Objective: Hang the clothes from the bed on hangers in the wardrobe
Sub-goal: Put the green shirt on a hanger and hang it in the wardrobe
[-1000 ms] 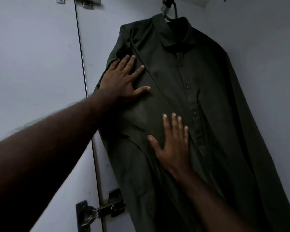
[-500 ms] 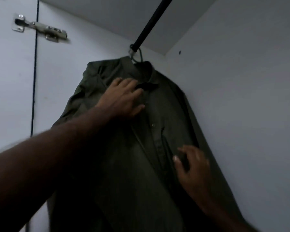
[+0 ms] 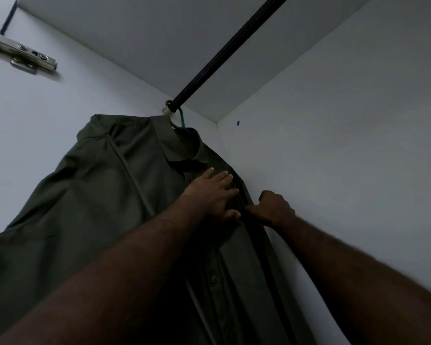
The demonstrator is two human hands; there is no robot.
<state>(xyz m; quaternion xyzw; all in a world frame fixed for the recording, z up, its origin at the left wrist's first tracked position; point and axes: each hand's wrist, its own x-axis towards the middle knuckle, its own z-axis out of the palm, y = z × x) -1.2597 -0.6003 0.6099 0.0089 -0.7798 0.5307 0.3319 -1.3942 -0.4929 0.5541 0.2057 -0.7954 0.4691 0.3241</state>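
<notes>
One dark green collared shirt (image 3: pixel 90 195) hangs creased.

No legible text, label, brand, number or sign in the head view. Checked the dark green shirt (image 3: pixel 97 207), metal hinge (image 3: pixel 23 54) and black rail (image 3: pixel 229 49): nothing readable; lighting is dim.

Home wardrobe interior, hanging rail (image 3: pixel 224 54), door hinge (image 3: pixel 23 54)

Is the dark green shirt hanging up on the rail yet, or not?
Hanging. The shirt sits on a green hanger whose hook loops over the black rail.
</notes>
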